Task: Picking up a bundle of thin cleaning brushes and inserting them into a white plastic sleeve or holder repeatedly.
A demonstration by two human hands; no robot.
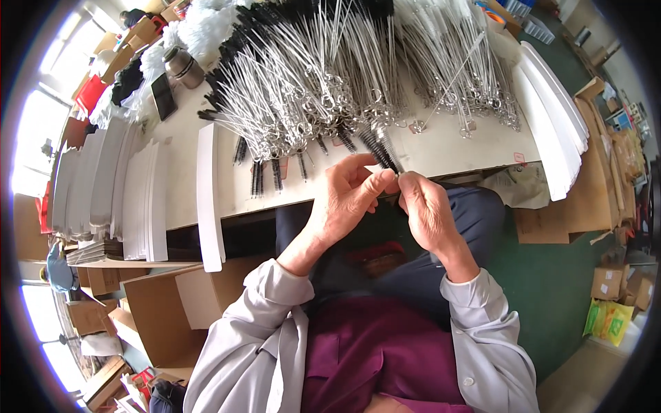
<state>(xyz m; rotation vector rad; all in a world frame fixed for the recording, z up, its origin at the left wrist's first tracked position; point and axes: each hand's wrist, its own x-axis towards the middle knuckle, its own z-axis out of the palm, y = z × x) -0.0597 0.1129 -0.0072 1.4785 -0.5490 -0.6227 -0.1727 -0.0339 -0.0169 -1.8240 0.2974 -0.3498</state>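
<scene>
Small black brush (383, 150) sits at tabletop (454, 148) edge, pinched between both hands: left hand (348, 199) fingers (375, 182) and right hand (425, 210) fingers (406, 182) pressed on its tip. Wire brush pile (330, 76) behind, white card stacks (206, 196) at left.

Bright daylight from left windows, blown-out glare, fisheye-bent edges

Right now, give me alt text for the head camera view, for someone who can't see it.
Seated at a table, a person's left hand and right hand together pinch a small bundle of black-bristled wire brushes. A large heap of wire brushes covers the tabletop, with stacks of white card strips at both sides.
</scene>
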